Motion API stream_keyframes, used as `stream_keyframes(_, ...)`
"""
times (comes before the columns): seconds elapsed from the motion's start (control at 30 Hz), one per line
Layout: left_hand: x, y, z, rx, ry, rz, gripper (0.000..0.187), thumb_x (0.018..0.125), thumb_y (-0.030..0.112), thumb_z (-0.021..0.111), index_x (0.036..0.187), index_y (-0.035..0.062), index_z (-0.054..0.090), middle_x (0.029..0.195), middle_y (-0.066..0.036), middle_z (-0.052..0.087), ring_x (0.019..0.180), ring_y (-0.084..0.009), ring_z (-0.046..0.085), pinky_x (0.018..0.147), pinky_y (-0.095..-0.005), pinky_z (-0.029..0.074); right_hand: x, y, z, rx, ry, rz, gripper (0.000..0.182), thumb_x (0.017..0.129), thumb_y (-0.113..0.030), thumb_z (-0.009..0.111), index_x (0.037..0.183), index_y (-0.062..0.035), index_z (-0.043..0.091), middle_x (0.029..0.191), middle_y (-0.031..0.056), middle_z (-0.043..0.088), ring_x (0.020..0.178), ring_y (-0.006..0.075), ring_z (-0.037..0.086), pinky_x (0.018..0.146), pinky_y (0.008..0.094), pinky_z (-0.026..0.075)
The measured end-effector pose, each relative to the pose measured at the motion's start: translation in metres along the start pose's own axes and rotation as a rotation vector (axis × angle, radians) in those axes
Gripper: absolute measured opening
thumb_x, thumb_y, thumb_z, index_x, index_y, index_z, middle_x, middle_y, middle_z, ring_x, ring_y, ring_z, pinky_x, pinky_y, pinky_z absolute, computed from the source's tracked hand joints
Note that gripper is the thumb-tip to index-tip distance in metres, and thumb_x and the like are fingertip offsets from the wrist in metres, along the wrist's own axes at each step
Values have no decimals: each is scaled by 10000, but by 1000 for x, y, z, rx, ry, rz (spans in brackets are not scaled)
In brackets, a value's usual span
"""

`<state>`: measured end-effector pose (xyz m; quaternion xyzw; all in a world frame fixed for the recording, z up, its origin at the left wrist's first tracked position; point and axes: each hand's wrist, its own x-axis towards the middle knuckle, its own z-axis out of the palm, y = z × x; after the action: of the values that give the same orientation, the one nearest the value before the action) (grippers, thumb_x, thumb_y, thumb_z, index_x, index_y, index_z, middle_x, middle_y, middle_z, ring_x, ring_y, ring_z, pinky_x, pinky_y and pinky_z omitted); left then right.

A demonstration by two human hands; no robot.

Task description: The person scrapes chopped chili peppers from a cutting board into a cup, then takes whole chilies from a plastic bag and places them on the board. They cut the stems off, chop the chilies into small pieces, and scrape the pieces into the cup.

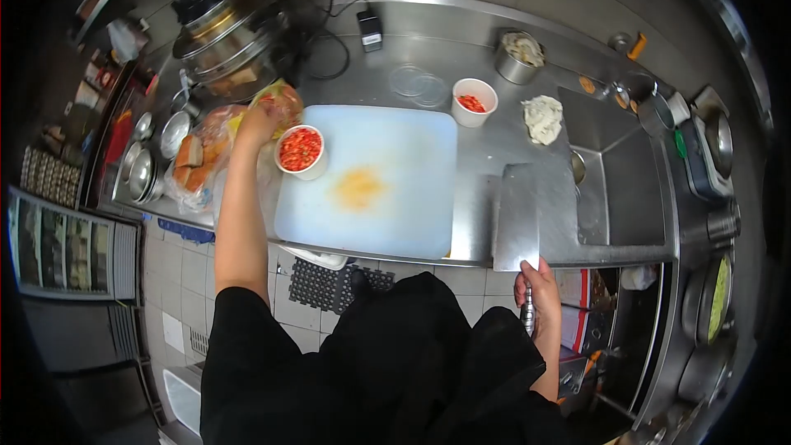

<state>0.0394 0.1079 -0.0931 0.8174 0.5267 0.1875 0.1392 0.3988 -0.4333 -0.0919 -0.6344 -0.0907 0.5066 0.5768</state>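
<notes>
Head view: counter (482, 227) seen from above, one hand toward each side.
Right hand (540, 287): closed around the handle of the cleaver (517, 214), near edge, right of the board (416, 181).
Cleaver: broad blade pointing to the far side, its face turned up; whether it touches the counter cannot be told.
Cleaver, handling: probably stiff and blade-heavy, its smooth metal likely slippery if wet.
Cleaver, hold: best by the ridged handle, close to the blade, with fingers clear of the edge.
Left hand (257, 124): at the bag (286, 104), just beyond the board's left side; fingertips hidden, so whether it grips cannot be told.
Bag: apparently thin and limp, likely to slide or crumple; best gathered by a loose fold.
Tub (301, 153): at the board's left edge, full of red pieces; probably light and easily tipped, best held around its wall below the rim.
Board: pale slab, yellowish stain at its middle; apparently firm and flat.
White lump (543, 119): far right, beside the sink (630, 185); apparently soft.
</notes>
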Motion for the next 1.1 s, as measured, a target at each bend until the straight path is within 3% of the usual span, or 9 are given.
stream_keyframes(0.07,-23,-22,0,98,16,18,356,926,344,552,939,10,675,772,-172,697,696,-306,686,670,-420,531,10,-6,21,-61,-43,6,161,972,-204,548,1069,-82,509,564,26,498,400,130,460,372,270,371)
stream_keyframes(0.13,-45,4,-6,-251,-378,-302,306,930,256,534,900,-22,660,667,-146,665,522,-247,642,512,-380,514,18,-15,53,-254,-118,20,153,975,-207,541,1052,-80,507,574,25,506,411,127,464,390,272,379)
stream_keyframes(0.23,-50,7,9,-356,-314,-266,266,918,183,521,866,-41,655,642,-143,652,474,-209,625,443,-341,498,39,2,85,-510,-134,-15,166,978,-232,527,986,-67,506,579,31,519,424,133,485,409,287,395)
stream_keyframes(0.57,64,73,29,-223,-251,-115,320,873,166,484,865,-70,701,760,-245,688,729,-384,700,704,-448,557,24,24,140,-929,221,-77,240,963,-242,524,907,-12,483,634,152,616,519,281,614,506,412,481)
stream_keyframes(0.73,136,78,106,-265,-259,-219,312,864,153,487,938,-47,715,907,-261,694,922,-360,697,818,-437,543,32,58,139,-1345,430,-613,237,960,-235,544,902,-11,491,621,180,601,502,292,616,501,422,478)
stream_keyframes(0.87,116,84,68,-354,-490,-276,313,876,176,500,989,-33,704,1035,-270,675,999,-336,676,847,-423,530,29,59,142,-1418,440,-589,232,959,-228,549,899,-10,493,621,171,610,509,287,629,496,423,483)
stream_keyframes(1.0,120,12,68,-415,-268,140,392,925,357,552,1002,-2,690,924,-201,704,768,-328,689,716,-409,536,31,50,143,-1279,335,-327,202,952,-214,584,941,-26,510,604,115,610,479,224,613,459,392,472)
stream_keyframes(1.07,74,-9,-19,-590,-319,74,350,923,351,612,1061,35,677,849,-77,697,726,-163,647,659,-327,515,19,22,163,-1136,280,-178,213,929,-229,595,1007,-39,535,734,220,641,706,419,644,617,482,490)
stream_keyframes(1.1,59,-35,-35,-767,-307,27,349,935,349,602,1083,43,680,888,-57,696,761,-164,643,684,-329,516,20,21,162,-1156,271,-239,266,907,-196,610,1136,-65,572,763,209,647,705,374,652,641,453,495)
